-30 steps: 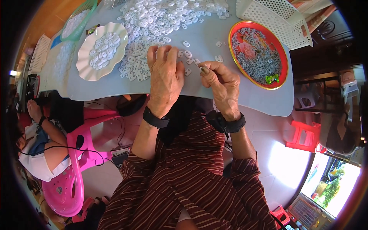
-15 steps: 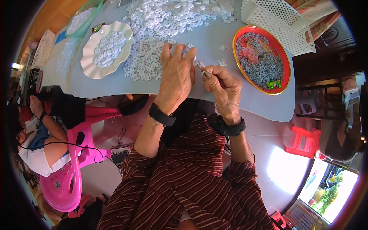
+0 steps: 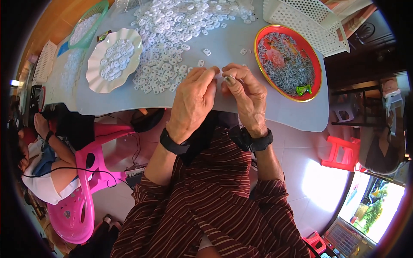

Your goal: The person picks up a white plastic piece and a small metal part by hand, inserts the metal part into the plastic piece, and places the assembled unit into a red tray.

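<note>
- The right hand (image 3: 247, 92) pinches a small white piece (image 3: 220, 74), thumb and forefinger together, above the near edge of the grey desk (image 3: 234, 41).
- The left hand (image 3: 191, 103) is curled narrow, fingertips meeting the right's at that piece; I cannot tell whether they grip it too.
- Loose white pieces (image 3: 161, 66) with holes spread over the desk, just beyond and left of the left hand.
- More lie in a pale scalloped dish (image 3: 95, 81), farther left.
- Right of the right hand, a red gold-rimmed tray (image 3: 317, 69) holds small grey parts (image 3: 284, 75) and a green wrapper (image 3: 303, 90).
</note>
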Tool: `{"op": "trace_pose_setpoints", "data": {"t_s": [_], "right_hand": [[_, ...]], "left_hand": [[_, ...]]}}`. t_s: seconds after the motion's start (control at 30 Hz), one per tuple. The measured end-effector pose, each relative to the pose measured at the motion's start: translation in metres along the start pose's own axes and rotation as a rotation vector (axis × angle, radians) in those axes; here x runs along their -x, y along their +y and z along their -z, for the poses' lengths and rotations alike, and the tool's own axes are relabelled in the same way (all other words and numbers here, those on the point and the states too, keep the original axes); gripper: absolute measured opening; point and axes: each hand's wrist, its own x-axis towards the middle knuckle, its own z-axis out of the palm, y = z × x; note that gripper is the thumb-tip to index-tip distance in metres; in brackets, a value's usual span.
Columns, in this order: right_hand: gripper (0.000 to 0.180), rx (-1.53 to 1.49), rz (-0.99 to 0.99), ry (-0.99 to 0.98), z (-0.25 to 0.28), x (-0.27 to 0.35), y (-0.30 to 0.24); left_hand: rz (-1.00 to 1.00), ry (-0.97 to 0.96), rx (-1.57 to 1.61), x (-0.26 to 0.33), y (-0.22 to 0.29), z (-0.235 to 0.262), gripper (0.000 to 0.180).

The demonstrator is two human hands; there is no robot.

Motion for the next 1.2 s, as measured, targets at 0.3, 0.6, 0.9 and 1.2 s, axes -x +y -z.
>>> {"op": "trace_pose_setpoints", "data": {"t_s": [0.3,0.6,0.9,1.2], "right_hand": [[0.012,0.025,-0.087,-0.057,0.001,0.0,-0.004],[0.009,-0.22,-0.039,-0.143,0.002,0.001,0.002],[0.011,-0.127,0.048,-0.16,0.004,0.002,0.005],[0.019,0.028,-0.032,-0.053,-0.001,0.004,0.002]], "left_hand": [[0.162,-0.022,0.215,0.008,0.001,0.002,0.014],[0.45,-0.132,0.569,0.01,0.006,0.006,0.029],[0.549,-0.085,0.72,0.012,0.001,0.008,0.029],[0.617,-0.048,0.792,0.004,0.001,0.018,0.028]]}}
